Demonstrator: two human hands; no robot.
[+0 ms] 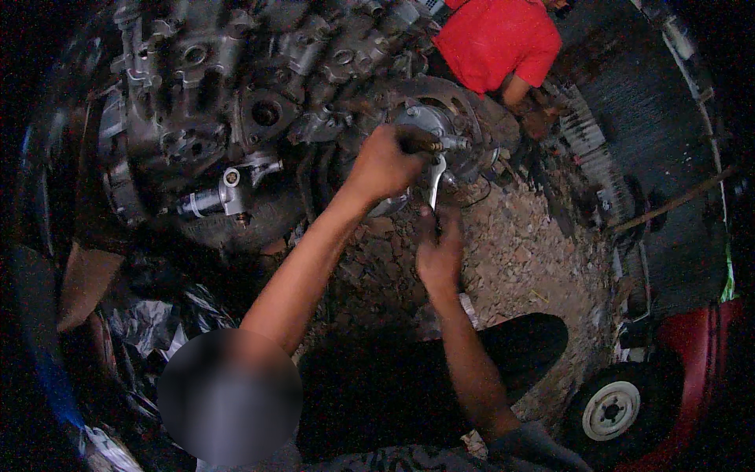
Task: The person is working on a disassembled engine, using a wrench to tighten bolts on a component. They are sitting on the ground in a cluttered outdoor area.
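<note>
My left hand (387, 164) is closed at the silver round metal housing (423, 118), its fingers curled around a small brass-coloured fitting (432, 145). Just below, my right hand (439, 253) grips a silver spanner (436, 179), which reaches up to the fittings on that housing. Whether the spanner's head sits on a nut is too small to tell. A large greasy engine block (197, 86) fills the upper left. A silver cylinder with a fitting (230, 193) lies at its lower front, left of my hands.
A person in red (495, 43) is at upper right. Broken rubble (519, 259) covers the ground under the housing. A dark panel (668, 118) with a long rusty rod (684, 200) is on the right, a white-rimmed wheel (612, 409) at lower right, crumpled plastic (153, 322) at left.
</note>
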